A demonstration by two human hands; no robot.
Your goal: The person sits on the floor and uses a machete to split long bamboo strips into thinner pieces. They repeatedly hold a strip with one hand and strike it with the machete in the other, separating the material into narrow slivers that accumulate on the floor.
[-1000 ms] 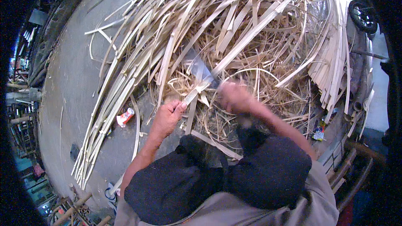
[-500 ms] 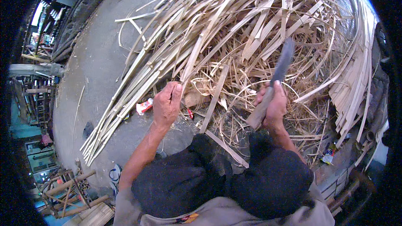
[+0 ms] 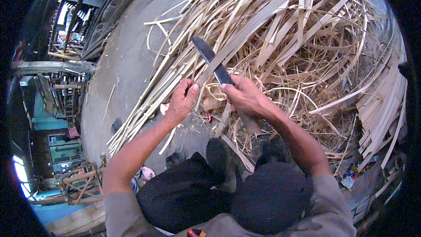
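Fingers of the right hand wrap the handle of a dark machete, its blade pointing up and away over the heap of bamboo strips. Beside it, the left hand pinches one pale bamboo strip that touches the blade above the grey concrete floor.

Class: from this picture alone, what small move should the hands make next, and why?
Probably draw the knife down along the bamboo strip: the right hand holds the blade raised against it, while the left hand grips the strip.
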